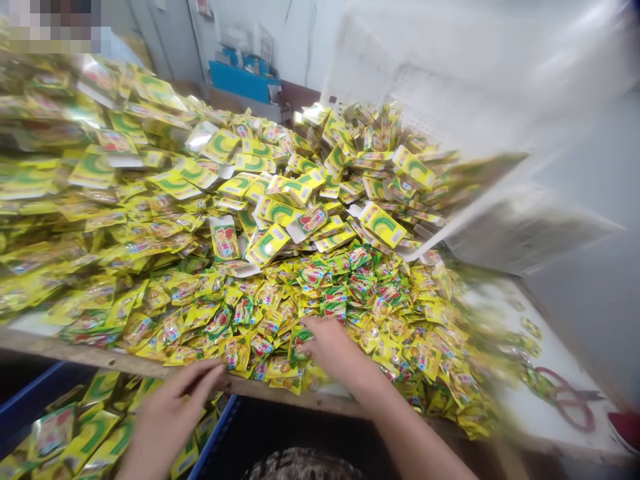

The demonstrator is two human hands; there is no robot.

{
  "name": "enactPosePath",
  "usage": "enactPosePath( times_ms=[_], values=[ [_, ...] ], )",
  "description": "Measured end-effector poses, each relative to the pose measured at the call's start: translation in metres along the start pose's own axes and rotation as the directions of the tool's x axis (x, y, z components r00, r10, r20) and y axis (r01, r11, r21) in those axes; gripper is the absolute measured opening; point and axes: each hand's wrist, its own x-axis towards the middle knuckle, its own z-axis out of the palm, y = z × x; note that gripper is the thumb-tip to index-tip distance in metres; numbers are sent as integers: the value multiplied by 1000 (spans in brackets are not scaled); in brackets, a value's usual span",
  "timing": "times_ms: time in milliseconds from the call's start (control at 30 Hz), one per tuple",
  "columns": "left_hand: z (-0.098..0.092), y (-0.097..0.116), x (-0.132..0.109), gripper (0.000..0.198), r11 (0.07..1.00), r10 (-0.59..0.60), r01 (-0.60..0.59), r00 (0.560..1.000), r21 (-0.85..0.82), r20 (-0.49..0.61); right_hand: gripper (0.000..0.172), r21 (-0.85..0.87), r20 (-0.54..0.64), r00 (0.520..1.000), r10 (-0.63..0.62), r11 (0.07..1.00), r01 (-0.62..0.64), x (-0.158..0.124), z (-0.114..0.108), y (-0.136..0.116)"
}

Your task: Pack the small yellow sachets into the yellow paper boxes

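Note:
My left hand (pixel 175 403) is at the table's front edge, above a blue crate, blurred by motion. Its fingers are stretched out toward the right, and I see nothing in them. Over the front of a heap of small yellow sachets (pixel 395 327), my right hand (pixel 333 347) reaches in with thumb and forefinger apart. Its fingertips are at a green sachet (pixel 299 341); whether they touch it I cannot tell. Behind the sachets lies a big pile of flat yellow-green cardboard boxes (pixel 280 210), several with open white flaps.
The blue crate (pixel 220 427) below the table edge holds yellow-green boxes. Red-handled scissors (pixel 570 400) lie at the table's right end. A white plastic basket (pixel 425 100) tips behind the pile. Another person, blurred out, is at the upper left. A blue box (pixel 245 80) stands behind.

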Motion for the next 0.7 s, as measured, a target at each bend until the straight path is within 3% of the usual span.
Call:
enactPosePath(
  times_ms=[100,200,333,433,500,600,700],
  values=[
    [54,21,7,18,995,103,-101,974,-19,201,30,-76,-14,1000,15,997,-16,5,13,2],
    [87,40,10,19,990,138,-129,957,-50,257,25,-105,-47,999,-9,994,4,0,13,-2],
    [87,62,7,18,988,143,-119,953,-103,265,26,66,-176,981,-81,993,94,-9,1,-13],
    [80,80,9,14,969,104,-44,965,-241,242,23,320,-202,979,7,945,59,-9,-7,-19],
    [79,90,16,16,952,45,28,972,-306,229,23,524,-140,984,106,852,-17,-5,-10,-20],
    [81,99,27,19,925,-8,118,956,-361,293,40,799,6,980,200,589,-125,1,-7,-14],
    [85,100,31,20,833,-75,279,913,-478,401,50,908,37,956,292,390,-154,2,0,-6]
  ],
)
